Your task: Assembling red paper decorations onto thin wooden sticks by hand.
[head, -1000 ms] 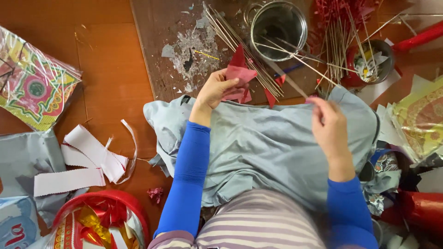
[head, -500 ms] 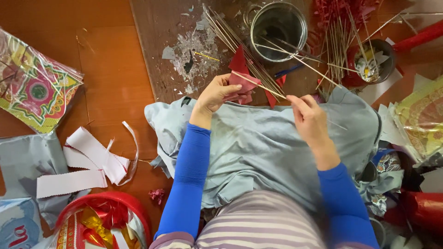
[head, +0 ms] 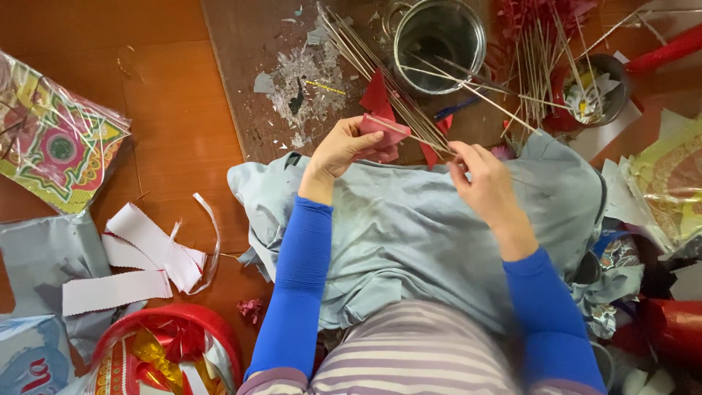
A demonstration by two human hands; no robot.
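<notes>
At the floor's [head: 168, 139] left edge lies a bagged stack of patterned paper [head: 55, 143], with white strips [head: 139, 256] below it and a red tub [head: 172, 351] of foil near the bottom edge. A grey cloth [head: 409, 234] covers the person's lap in the middle.

The left hand [head: 344, 146] is closed on a pink paper scrap [head: 384, 132], thumb on top, at the near edge of a dark board [head: 256, 80] smeared with dried glue. A thin stick [head: 409, 135] runs from the scrap to the right hand [head: 482, 183], whose fingertips pinch its other end just over the cloth. Red paper pieces [head: 376, 95] and a bundle of sticks [head: 373, 66] lie on the board just beyond the hands.

Further right a metal can [head: 439, 36] stands at the board's far edge, more sticks leaning across it. A red-handled pot [head: 596, 88] sits near the top right corner, and patterned sheets [head: 669, 183] lie at the right edge.
</notes>
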